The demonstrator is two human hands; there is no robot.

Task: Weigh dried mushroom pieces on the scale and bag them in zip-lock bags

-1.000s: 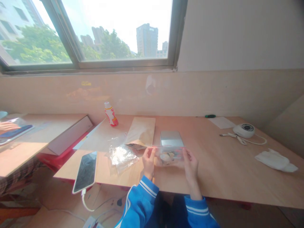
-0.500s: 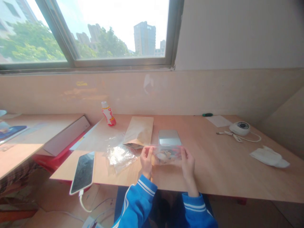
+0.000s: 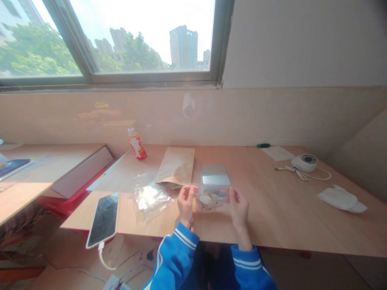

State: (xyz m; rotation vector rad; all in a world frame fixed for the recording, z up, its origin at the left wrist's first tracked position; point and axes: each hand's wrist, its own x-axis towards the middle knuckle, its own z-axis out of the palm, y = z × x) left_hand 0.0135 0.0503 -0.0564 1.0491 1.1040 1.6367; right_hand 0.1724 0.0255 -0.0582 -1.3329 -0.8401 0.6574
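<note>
A clear plastic bag (image 3: 212, 197) with small pale and dark pieces inside is stretched between my two hands above the front of the table. My left hand (image 3: 185, 201) pinches its left top corner, and my right hand (image 3: 238, 204) pinches the right one. Just behind the bag lies a flat silver device (image 3: 215, 174), its near edge partly covered by the bag. To the left of it rests a brown paper pouch (image 3: 177, 166), its mouth facing me. Crumpled clear bags (image 3: 153, 198) lie left of my left hand.
A phone (image 3: 104, 219) with a cable overhangs the table's front left edge. A red and white bottle (image 3: 137, 144) stands at the back left. On the right are a white fan (image 3: 304, 162), white tissue (image 3: 342, 199), paper (image 3: 278, 153) and a green-handled tool (image 3: 263, 145).
The view has shifted slightly. Both hands keep their pinch on the bag, and the pieces inside show a little more clearly.
</note>
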